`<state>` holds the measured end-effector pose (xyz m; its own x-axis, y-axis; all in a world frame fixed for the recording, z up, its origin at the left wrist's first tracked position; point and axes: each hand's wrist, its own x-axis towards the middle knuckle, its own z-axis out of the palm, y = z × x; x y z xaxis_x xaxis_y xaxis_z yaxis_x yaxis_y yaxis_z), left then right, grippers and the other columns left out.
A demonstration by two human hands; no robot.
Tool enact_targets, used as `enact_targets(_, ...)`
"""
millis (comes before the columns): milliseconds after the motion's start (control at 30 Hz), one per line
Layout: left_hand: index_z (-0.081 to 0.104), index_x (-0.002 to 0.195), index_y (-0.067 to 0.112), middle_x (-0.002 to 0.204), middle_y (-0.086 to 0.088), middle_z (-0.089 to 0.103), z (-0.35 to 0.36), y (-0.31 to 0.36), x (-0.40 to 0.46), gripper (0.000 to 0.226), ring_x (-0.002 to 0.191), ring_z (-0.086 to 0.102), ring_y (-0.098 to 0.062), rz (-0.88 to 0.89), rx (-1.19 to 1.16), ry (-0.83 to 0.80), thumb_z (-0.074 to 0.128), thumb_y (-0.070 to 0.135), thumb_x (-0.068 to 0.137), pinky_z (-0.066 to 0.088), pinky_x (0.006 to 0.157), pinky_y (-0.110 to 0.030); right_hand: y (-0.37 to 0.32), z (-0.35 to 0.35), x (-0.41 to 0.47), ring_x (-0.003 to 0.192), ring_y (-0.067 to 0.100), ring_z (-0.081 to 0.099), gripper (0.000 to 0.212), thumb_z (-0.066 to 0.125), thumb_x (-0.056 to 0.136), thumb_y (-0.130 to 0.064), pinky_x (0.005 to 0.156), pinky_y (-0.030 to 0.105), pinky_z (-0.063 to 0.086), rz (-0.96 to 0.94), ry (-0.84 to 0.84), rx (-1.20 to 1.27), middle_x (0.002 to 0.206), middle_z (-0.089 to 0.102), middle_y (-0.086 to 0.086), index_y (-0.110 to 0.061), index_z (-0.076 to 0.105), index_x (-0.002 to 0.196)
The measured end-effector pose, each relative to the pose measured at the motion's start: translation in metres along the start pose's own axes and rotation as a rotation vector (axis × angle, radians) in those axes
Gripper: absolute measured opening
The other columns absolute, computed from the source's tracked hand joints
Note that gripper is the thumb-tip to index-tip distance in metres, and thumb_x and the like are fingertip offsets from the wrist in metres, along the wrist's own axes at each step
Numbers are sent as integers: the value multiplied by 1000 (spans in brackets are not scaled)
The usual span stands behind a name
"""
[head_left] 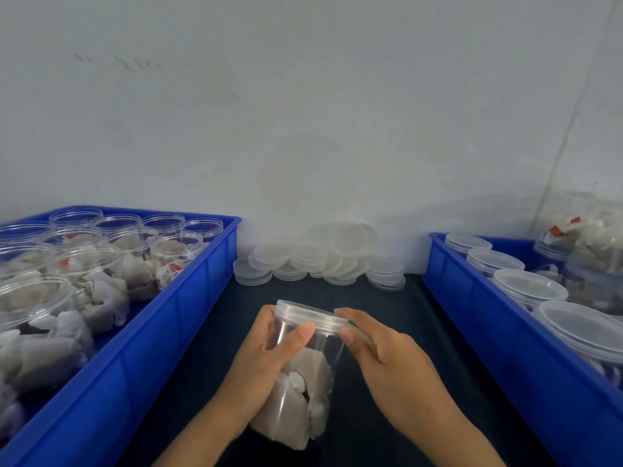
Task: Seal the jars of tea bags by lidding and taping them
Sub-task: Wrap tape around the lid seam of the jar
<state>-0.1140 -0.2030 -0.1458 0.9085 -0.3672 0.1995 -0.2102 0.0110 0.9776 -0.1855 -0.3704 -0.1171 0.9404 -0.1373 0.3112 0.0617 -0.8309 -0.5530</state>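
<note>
A clear plastic jar (303, 375) with tea bags in its lower half is held over the dark table, tilted away from me. My left hand (266, 358) grips the jar's side, thumb across the front. A translucent lid (310, 315) sits on the jar's mouth. My right hand (381, 352) grips the lid's right edge with curled fingers and thumb. No tape is in view.
A blue tray (188, 298) at the left holds several open jars of tea bags. A blue tray (488, 315) at the right holds several lidded jars. A pile of loose lids (320, 261) lies against the white wall. The dark table top (387, 298) lies between the trays.
</note>
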Motion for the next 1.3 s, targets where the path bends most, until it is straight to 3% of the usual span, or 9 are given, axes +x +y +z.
enact_targets(67,60,96,42,104,13,62,3,2,-2,45,91,63,0,17,121,89,53,75,66,47,72,-17,-2,2,0,80,-2,54,42,32,97,-55,72,12,41,19,29,2,101,64,-19,-48,41,137)
enact_targets(167,50,101,42,103,19,57,13,5,-8,48,89,59,8,131,327,306,39,75,68,44,73,-17,-7,8,-2,71,-5,51,45,29,97,-55,63,8,39,23,66,-26,85,57,-22,-46,38,140)
enact_targets(267,38,98,45,99,21,56,26,8,-15,46,87,59,5,125,396,364,28,78,68,41,67,-14,-12,11,-6,71,-3,53,47,25,98,-53,66,13,43,11,84,-49,71,51,-19,-45,31,144)
enact_targets(467,45,101,39,94,16,59,16,12,-6,86,86,57,-1,-109,264,331,60,84,29,47,72,-28,-22,13,-11,90,0,52,48,18,102,-46,79,20,44,-32,83,-126,105,56,-16,-45,15,149)
enact_targets(567,51,105,32,95,12,63,12,10,-4,96,88,62,-6,-83,220,348,68,88,28,51,77,-32,-25,8,-11,90,1,55,47,18,101,-47,80,22,48,-46,57,-143,106,57,-17,-47,16,149)
enact_targets(733,57,103,32,97,11,69,8,11,-4,91,82,66,3,-7,134,305,76,80,28,52,75,-25,-15,-12,-8,95,4,60,49,27,96,-60,80,22,47,-17,17,-136,105,64,-16,-49,28,143)
enact_targets(967,61,105,29,96,11,72,4,9,-1,92,86,67,1,-20,57,236,78,70,25,50,73,-20,-3,-20,-3,83,3,50,48,27,99,-54,74,23,40,1,-76,-193,82,47,-17,-43,23,145)
enact_targets(1200,64,107,16,91,11,75,4,13,-3,77,81,69,1,-44,-104,97,93,49,45,48,58,-6,-1,-16,-1,113,4,53,41,31,100,-49,83,20,39,-1,-101,-125,125,59,-16,-56,30,141)
enact_targets(1300,64,108,18,94,10,75,2,11,-2,79,84,69,0,-65,-127,72,90,50,41,50,61,-10,-1,-12,1,113,6,54,42,31,100,-51,79,19,38,10,-110,-88,126,59,-16,-62,24,140)
